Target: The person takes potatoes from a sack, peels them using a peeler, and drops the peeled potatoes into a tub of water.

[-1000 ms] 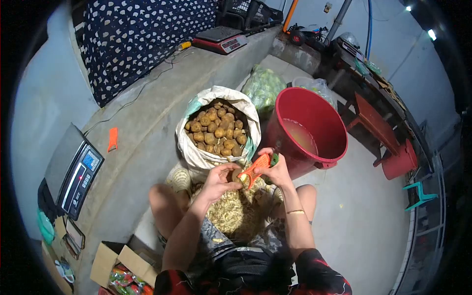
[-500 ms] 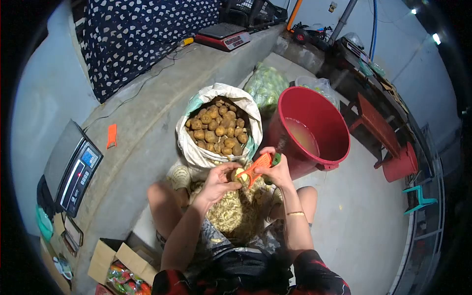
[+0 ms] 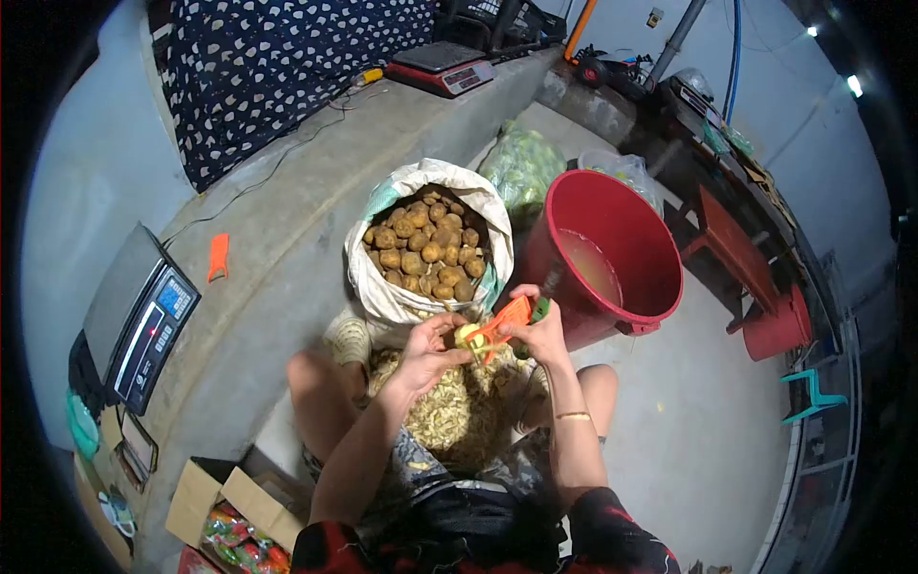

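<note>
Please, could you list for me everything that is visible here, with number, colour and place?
Sack: one, white, centre
Potatoes: many, brown, in sack
Held potato: one, yellowish, left hand
Peelers: two, orange; one in right hand, one on ledge
Peelings: pile, pale, between legs
Buckets: two, red; large beside sack, small far right
Scales: two; black left, red-black on ledge
Bags: two, clear, greenish contents, behind large bucket
Stools: red, teal, right
Box: one, brown, lower left
Cloth: one, navy-white, upper left
Edge clutter: unclear
Hands: two, bare, centre
</note>
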`<state>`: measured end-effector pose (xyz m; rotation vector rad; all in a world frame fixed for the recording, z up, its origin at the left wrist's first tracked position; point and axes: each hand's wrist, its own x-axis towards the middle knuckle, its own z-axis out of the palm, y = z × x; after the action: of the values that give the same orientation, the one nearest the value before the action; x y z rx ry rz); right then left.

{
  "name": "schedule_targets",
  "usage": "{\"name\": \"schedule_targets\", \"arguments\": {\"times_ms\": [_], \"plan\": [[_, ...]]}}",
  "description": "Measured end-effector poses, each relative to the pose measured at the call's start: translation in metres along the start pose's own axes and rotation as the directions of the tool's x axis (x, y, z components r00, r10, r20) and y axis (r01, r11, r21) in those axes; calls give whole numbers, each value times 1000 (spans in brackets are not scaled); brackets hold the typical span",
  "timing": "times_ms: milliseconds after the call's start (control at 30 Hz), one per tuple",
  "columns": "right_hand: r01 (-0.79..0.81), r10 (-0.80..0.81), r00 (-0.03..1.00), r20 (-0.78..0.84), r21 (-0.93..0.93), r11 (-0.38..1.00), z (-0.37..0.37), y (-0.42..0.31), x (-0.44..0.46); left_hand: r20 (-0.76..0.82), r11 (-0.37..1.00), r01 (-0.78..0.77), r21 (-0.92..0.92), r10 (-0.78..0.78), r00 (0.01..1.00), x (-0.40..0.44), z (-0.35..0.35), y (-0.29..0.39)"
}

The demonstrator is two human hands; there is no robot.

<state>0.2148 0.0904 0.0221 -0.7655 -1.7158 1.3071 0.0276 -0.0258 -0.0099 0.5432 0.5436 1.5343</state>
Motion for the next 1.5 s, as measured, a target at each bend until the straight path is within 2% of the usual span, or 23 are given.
{"name": "schedule_targets", "arguments": {"times_ms": [67,100,133,167,267,333,400,467,533,600,667,733,800,867,933,1067,1133,1200,1267,1333,1400,1467,1500], "plan": [[-15,7,996,-87,-94,995,-13,26,9,21,997,-7,72,6,1000,1,4,0],[-76,74,987,-144,-6,997,-17,32,11,50,996,42,-76,-38,998,2,3,1],[-127,141,972,-190,87,988,-20,36,13,51,997,35,-75,-31,998,2,3,1],[-53,47,987,-157,-37,998,-26,38,10,60,999,33,-26,-31,998,0,2,2],[-21,21,999,40,9,1000,-2,2,3,60,999,19,48,-21,998,-1,-2,-3],[-24,12,996,-93,-129,991,-14,26,10,57,996,49,73,-54,997,2,0,-1],[-149,154,976,-151,43,988,-27,43,11,80,997,48,-54,-44,996,2,2,2],[-83,82,997,11,70,994,-16,5,4,96,995,49,83,-57,994,0,0,3],[-18,25,997,74,-94,995,-10,2,4,100,987,14,162,-30,994,-1,2,1],[-66,44,989,-142,-159,985,-22,21,10,94,999,51,-14,-49,994,-2,5,3],[-103,107,979,-174,29,994,-32,33,10,79,996,48,-70,-42,996,-1,5,6],[-18,18,1000,-9,19,1000,-16,2,4,61,998,57,3,-57,996,0,1,5],[-6,7,1000,28,-29,1000,-5,-9,2,47,993,43,107,-48,998,2,1,2],[7,-28,993,-112,-175,984,-16,15,8,50,997,51,60,-54,997,0,5,1],[-113,118,979,-166,38,993,-21,23,10,75,996,78,-45,-74,994,-1,3,5],[-18,17,1000,13,32,999,-7,-10,-1,70,998,56,-14,-55,996,0,-1,4],[42,-42,999,6,-15,999,-6,-6,2,96,993,-19,116,7,995,-1,3,1],[-51,44,984,-173,-36,998,-15,7,10,59,998,10,64,-14,998,-4,4,0],[-105,110,993,-53,80,991,-18,-1,4,75,999,43,-22,-41,996,-2,6,7],[31,-31,999,19,17,999,-3,-9,1,79,999,30,23,-32,996,-2,7,6],[-1,-12,992,-128,-99,995,-15,14,8,104,1000,22,10,-22,994,-4,5,5],[-134,144,970,-196,62,989,-26,26,9,85,999,27,22,-29,996,-5,3,4],[-62,62,988,-140,-1,998,-23,19,7,67,999,30,31,-32,997,-4,2,5]]}}
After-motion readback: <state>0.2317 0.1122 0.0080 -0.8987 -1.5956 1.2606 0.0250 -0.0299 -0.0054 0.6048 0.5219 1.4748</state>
